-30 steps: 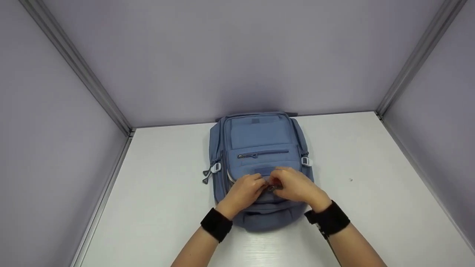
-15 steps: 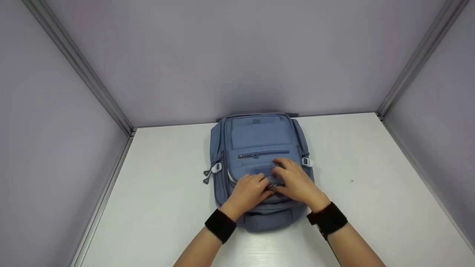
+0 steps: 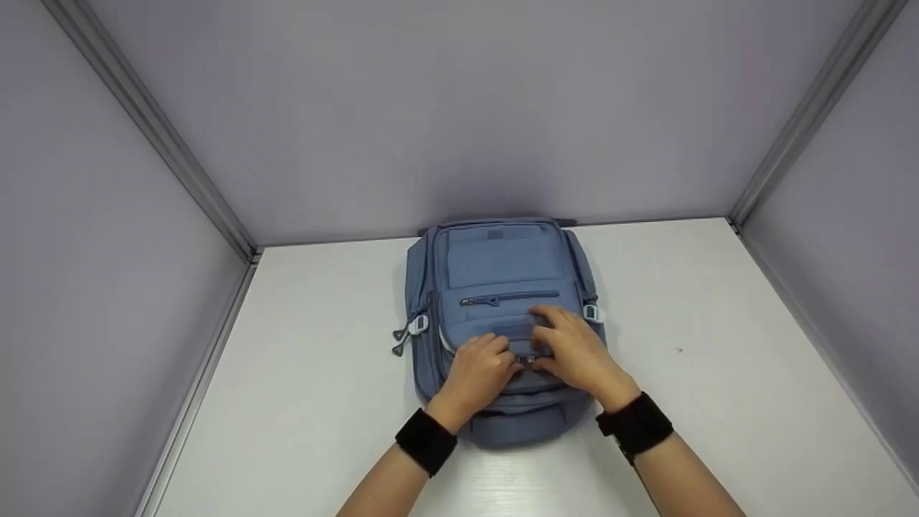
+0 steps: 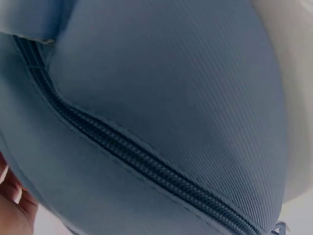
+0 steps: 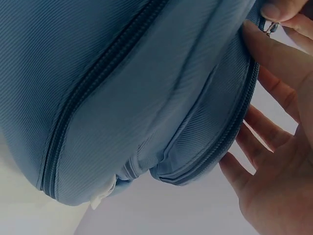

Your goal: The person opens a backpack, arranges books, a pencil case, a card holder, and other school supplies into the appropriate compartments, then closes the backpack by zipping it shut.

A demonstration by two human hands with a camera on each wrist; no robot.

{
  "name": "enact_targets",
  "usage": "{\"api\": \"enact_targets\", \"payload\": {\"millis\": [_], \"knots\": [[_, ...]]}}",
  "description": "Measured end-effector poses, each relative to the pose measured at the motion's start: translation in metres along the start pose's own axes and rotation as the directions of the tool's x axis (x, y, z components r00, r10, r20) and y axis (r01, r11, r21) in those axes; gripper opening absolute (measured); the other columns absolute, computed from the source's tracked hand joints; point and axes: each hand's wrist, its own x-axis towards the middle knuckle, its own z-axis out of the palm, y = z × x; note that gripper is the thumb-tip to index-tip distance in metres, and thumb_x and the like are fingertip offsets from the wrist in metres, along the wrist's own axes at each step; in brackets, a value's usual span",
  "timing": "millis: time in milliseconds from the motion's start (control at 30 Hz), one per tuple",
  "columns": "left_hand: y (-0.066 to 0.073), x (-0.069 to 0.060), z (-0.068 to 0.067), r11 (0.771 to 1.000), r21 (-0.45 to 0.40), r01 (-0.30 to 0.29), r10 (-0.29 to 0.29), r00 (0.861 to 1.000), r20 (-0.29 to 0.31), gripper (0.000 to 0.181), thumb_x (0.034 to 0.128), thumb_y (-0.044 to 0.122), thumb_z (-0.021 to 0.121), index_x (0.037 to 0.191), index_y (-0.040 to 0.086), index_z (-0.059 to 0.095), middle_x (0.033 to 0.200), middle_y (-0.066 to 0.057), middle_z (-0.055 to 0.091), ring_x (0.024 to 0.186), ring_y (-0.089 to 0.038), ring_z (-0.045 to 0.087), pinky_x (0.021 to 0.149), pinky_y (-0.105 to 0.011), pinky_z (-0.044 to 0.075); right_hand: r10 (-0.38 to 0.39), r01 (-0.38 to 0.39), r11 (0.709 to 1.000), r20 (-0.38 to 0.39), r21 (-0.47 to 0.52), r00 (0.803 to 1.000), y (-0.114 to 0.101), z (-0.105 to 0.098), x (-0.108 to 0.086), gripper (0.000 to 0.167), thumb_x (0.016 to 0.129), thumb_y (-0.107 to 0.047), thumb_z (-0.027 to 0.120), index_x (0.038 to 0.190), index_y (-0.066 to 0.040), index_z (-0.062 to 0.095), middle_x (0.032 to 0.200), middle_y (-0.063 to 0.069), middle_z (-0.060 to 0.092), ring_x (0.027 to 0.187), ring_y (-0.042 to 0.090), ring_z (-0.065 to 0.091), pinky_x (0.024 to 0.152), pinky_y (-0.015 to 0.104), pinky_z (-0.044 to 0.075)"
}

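A blue backpack (image 3: 506,258) lies front up on the white table. My left hand (image 3: 477,370) bends its fingers over the lower front pocket, pinching the zipper edge beside a small metal slider (image 5: 272,28). Across from it, my right hand (image 3: 578,355) has its fingers spread apart; the thumb touches the pocket edge near the slider, and the other fingers lie along the outer side of the pocket in the right wrist view. A light lining edge (image 3: 446,341) shows at the pocket's left side. The left wrist view catches only some fingers (image 4: 14,215) at the lower left.
A second zipper (image 3: 508,298) crosses the backpack's front. White buckles sit at the sides, the left buckle (image 3: 418,324) beside dangling zipper pulls (image 3: 398,343). Grey panels (image 3: 474,108) stand behind and to both sides of the table (image 3: 323,359).
My right hand has let go of its curled hold near the slider and spread its fingers upward over the pocket. The left hand has shifted slightly to the right.
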Motion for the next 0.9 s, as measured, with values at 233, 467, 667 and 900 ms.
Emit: {"api": "enact_targets", "payload": {"millis": [233,467,667,900], "knots": [[-0.005,-0.006,-0.014,0.996,-0.043,0.083,-0.081,0.995,0.051,0.023,0.0789,0.031,0.083,0.072,0.012,0.072,0.075,0.001,0.055,0.071,-0.017,0.057,0.063,-0.032,0.047,-0.006,0.006,0.999,0.002,-0.051,1.0,0.001,0.001,0.0,0.024,0.07,-0.025,0.089,0.069,-0.015,0.068,0.135,0.014,0.053,0.126,0.036,0.048,0.104,0.05,0.037],[-0.028,-0.02,-0.038,0.978,-0.158,0.134,-0.11,0.982,0.151,0.025,0.0824,0.033,0.079,0.07,0.012,0.071,0.07,0.004,0.05,0.063,-0.015,0.054,0.06,-0.031,0.047,-0.007,0.007,0.999,-0.005,-0.041,1.0,0.002,0.0,-0.001,0.024,0.07,-0.024,0.089,0.068,-0.016,0.067,0.135,0.013,0.053,0.127,0.035,0.047,0.105,0.049,0.035],[-0.052,-0.034,-0.055,0.955,-0.198,0.221,-0.173,0.957,0.233,0.021,0.0829,0.027,0.079,0.073,0.01,0.073,0.07,0.004,0.052,0.062,-0.013,0.054,0.059,-0.03,0.047,-0.016,0.016,0.999,0.001,-0.042,1.0,0.002,0.001,-0.001,0.025,0.07,-0.025,0.089,0.067,-0.017,0.065,0.135,0.013,0.053,0.126,0.035,0.047,0.104,0.051,0.036],[-0.081,-0.048,-0.064,0.944,-0.058,0.326,-0.301,0.919,0.255,0.019,0.0804,0.023,0.082,0.073,0.008,0.073,0.074,0.001,0.058,0.064,-0.018,0.059,0.06,-0.035,0.049,-0.011,0.011,1.0,0.0,-0.026,1.0,0.004,0.0,0.0,0.025,0.069,-0.024,0.09,0.066,-0.016,0.066,0.134,0.013,0.054,0.127,0.035,0.047,0.104,0.051,0.035]]}}
